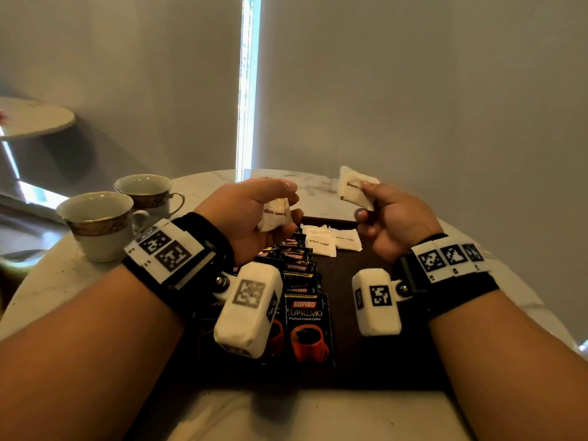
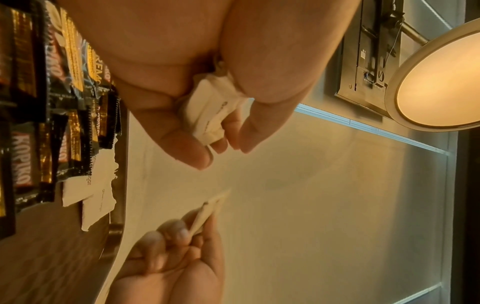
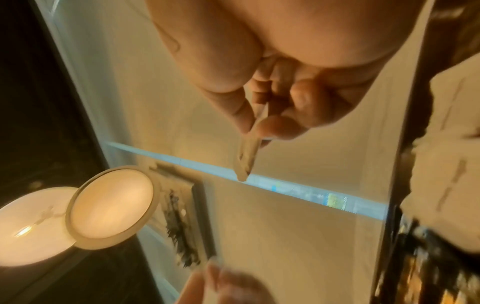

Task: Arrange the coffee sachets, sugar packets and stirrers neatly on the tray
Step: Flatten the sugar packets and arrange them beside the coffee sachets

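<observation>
A dark wooden tray lies on the round marble table. A row of overlapping black Kopiko coffee sachets runs down its middle, also seen as coffee sachets in the left wrist view. Two white brown sugar packets lie at the tray's far end. My left hand grips a small bunch of sugar packets above the tray. My right hand pinches one white sugar packet between thumb and forefinger, raised over the tray's far right; it shows edge-on as a packet. No stirrers are visible.
Two empty gold-rimmed teacups stand at the table's left, near my left wrist. Grey window blinds hang right behind the table. A smaller round table is at the far left. A lit round lamp shows in the wrist views.
</observation>
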Motion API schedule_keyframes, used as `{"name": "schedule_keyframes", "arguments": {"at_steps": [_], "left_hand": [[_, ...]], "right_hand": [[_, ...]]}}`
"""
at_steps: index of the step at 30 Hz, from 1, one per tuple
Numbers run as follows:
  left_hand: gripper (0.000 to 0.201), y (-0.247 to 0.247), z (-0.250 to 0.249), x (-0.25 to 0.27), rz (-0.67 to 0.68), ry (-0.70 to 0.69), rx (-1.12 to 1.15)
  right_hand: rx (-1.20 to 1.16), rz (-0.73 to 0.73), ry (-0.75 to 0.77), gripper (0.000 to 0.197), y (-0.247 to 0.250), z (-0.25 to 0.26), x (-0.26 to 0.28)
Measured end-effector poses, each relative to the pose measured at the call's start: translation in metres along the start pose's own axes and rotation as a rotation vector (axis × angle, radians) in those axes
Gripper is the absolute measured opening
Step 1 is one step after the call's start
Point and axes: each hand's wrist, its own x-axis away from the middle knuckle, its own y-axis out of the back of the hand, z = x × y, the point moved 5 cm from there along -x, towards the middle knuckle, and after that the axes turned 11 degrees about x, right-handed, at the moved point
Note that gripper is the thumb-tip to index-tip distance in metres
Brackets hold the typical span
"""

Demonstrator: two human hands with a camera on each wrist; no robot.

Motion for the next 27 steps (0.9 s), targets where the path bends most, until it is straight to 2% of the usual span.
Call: {"name": "schedule_keyframes", "arguments": {"at_steps": [4, 9, 27], "left_hand": [[0.010, 0.001, 0.000, -0.001, -0.003, 0.005, -0.007], [0.010, 0.002, 0.001, -0.002, -0.012, 0.000, -0.016], [0.012, 0.002, 0.000, -0.002, -0.006, 0.013, -0.016]], "right_hand": [[0.043, -0.156, -0.194, 0.016, 0.038, -0.031, -0.022], [0.157, -0.103, -0.404, 0.015, 0.046, -0.058, -0.028], [0.395, -0.085, -0.467, 0.030, 0.048, -0.063, -0.032]]}}
